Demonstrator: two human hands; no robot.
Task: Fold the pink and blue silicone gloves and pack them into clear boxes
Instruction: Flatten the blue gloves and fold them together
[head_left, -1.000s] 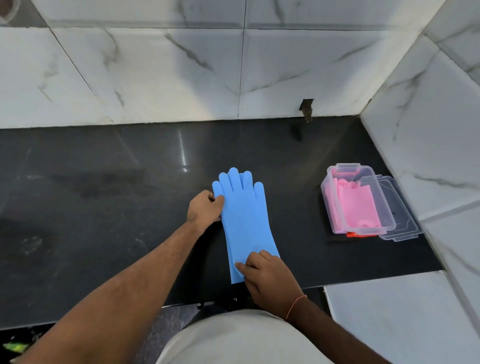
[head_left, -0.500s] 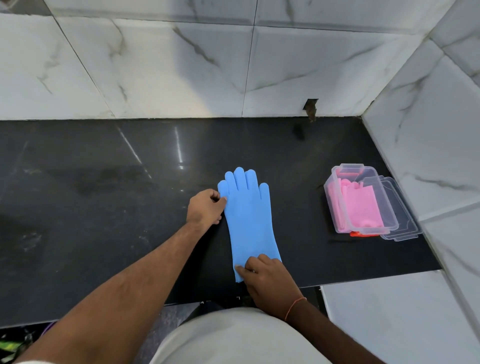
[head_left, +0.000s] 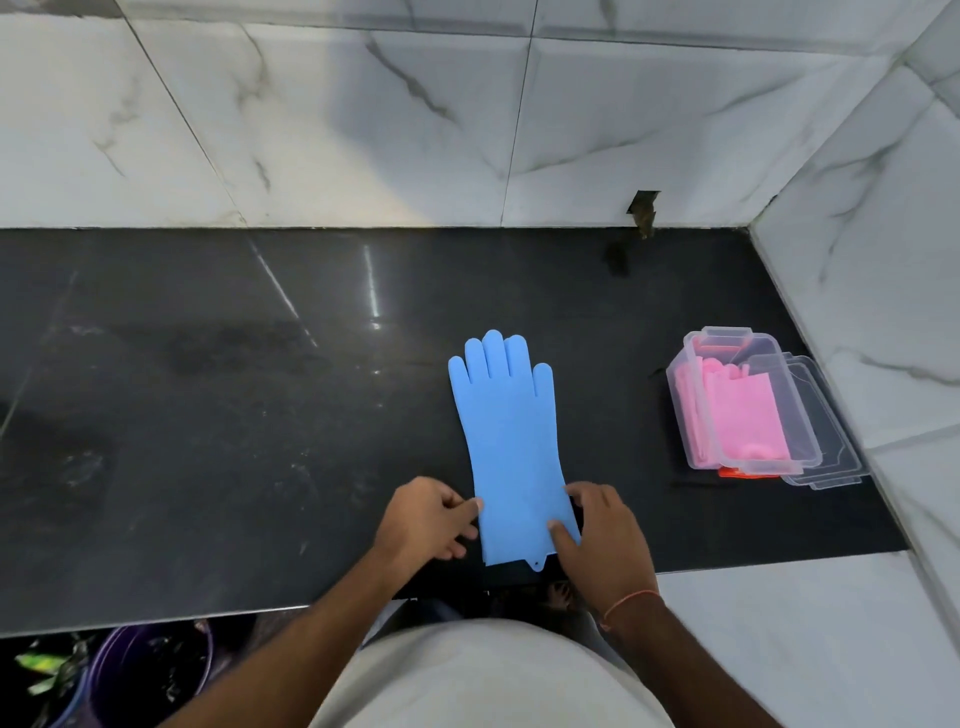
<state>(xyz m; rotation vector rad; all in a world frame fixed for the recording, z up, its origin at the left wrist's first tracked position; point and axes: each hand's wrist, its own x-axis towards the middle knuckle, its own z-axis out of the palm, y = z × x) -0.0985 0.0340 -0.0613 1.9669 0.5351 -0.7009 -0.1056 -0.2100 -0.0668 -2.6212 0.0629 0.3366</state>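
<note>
While both hands (head_left: 431, 519) (head_left: 602, 535) pinch blue glove (head_left: 506, 441) cuff, pink-filled clear box (head_left: 737, 405) sits right.

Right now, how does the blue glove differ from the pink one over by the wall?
The blue glove lies flat and unfolded on the black counter, fingers pointing to the wall; the pink glove is folded. The blue one is out in the open, with the left hand and the right hand holding its cuff end; the pink one sits untouched inside a clear box. Both look like the same kind of smooth glove.
</note>
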